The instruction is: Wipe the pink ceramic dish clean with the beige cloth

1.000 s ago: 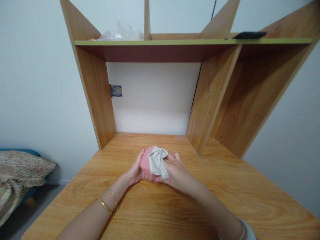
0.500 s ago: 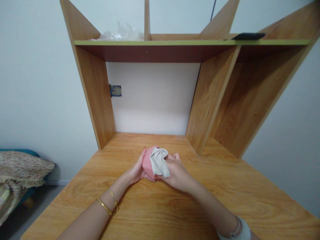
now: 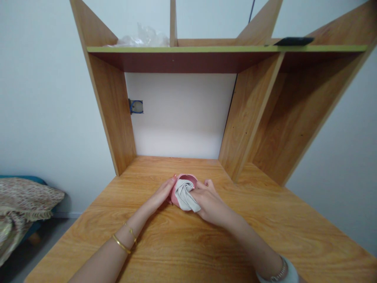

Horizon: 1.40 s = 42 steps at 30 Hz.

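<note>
A pink hollow container [image 3: 191, 179], with faceted sides and a wide open mouth, is tipped toward me just above or on the desk. My left hand [image 3: 162, 194] grips its left side, the thumb up near the rim and the other fingers partly hidden behind it. A crumpled light grey cloth [image 3: 185, 196] is bunched into the mouth and hangs over the near rim. My right hand [image 3: 209, 202] is closed on the cloth, and its fingertips are hidden in the folds at the container's right side.
Both arms rest over a wood-grain desk [image 3: 188, 251]. A shelf unit [image 3: 114, 118] stands at the back, with clear plastic wrap [image 3: 144, 38] and a flat black object [image 3: 294, 41] on its upper board. A wall box [image 3: 137, 107] is at the back. Left lies a patterned blanket [image 3: 26, 198].
The pink container has turned so that its mouth and inner wall show more. The cloth has twisted and shifted slightly lower. My left hand has slid a little round the side.
</note>
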Tool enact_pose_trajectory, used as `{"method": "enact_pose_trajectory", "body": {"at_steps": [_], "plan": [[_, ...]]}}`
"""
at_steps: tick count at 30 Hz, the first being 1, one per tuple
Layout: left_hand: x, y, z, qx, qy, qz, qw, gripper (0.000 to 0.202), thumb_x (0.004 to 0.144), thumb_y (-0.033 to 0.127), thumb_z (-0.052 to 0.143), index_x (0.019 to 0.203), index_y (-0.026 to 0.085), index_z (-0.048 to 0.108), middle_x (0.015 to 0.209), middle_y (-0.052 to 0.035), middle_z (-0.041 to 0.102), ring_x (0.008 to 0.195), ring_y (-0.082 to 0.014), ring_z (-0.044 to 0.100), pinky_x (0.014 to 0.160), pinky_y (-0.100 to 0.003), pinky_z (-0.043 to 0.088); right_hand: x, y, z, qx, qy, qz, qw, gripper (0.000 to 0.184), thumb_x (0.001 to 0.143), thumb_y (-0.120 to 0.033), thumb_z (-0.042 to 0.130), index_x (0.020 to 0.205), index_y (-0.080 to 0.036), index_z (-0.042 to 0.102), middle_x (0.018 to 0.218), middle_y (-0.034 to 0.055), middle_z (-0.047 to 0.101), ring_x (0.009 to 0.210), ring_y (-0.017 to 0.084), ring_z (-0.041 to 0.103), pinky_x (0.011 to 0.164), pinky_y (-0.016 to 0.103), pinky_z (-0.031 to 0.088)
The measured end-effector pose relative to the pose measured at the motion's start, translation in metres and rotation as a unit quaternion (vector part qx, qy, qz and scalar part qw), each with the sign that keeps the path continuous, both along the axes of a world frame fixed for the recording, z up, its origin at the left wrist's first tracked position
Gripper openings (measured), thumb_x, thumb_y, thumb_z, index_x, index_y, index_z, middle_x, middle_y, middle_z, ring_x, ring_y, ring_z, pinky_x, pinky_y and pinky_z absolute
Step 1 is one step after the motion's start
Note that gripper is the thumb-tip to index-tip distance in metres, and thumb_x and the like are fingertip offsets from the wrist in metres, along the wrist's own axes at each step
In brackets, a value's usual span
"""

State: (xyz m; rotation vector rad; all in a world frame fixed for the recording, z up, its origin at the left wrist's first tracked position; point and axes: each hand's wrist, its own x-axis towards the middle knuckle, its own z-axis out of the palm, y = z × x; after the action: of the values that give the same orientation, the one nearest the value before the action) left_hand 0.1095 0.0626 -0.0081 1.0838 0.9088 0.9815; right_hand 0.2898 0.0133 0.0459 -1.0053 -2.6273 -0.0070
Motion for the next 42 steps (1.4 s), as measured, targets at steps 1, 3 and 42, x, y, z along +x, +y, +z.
{"method": "enact_pose_trajectory", "body": {"at_steps": [1, 3, 42], "plan": [[-0.001, -0.003, 0.002, 0.007, 0.034, -0.003, 0.999, 0.049, 0.073, 0.055, 0.050, 0.103, 0.018, 0.059, 0.075, -0.0038, 0.065, 0.062, -0.0152, 0.058, 0.052, -0.022, 0.043, 0.000, 0.000, -0.001, 0.001, 0.001, 0.004, 1.000, 0.013, 0.080, -0.019, 0.046, 0.077, -0.021, 0.058, 0.084, 0.0024, 0.066, 0.089, 0.019, 0.046, 0.072, 0.034, 0.020], [-0.001, -0.008, 0.005, 0.025, 0.082, -0.012, 0.996, 0.051, 0.073, 0.055, 0.050, 0.108, 0.019, 0.055, 0.079, -0.0036, 0.064, 0.057, -0.0131, 0.055, 0.046, -0.021, 0.041, 0.000, 0.000, -0.002, -0.001, 0.001, 0.010, 1.000, 0.012, 0.081, -0.021, 0.047, 0.077, -0.021, 0.059, 0.084, 0.0029, 0.066, 0.089, 0.019, 0.046, 0.073, 0.034, 0.020], [0.011, -0.007, 0.000, -0.061, 0.005, 0.066, 0.996, 0.037, 0.063, 0.040, 0.065, 0.089, 0.017, 0.052, 0.075, -0.0011, 0.059, 0.058, -0.0118, 0.055, 0.051, -0.029, 0.052, 0.039, -0.085, -0.076, -0.271, 0.318, -0.153, 0.896, 0.041, 0.063, -0.047, 0.055, 0.101, -0.031, 0.061, 0.096, 0.0063, 0.064, 0.085, 0.031, 0.060, 0.076, 0.043, 0.050]]}}
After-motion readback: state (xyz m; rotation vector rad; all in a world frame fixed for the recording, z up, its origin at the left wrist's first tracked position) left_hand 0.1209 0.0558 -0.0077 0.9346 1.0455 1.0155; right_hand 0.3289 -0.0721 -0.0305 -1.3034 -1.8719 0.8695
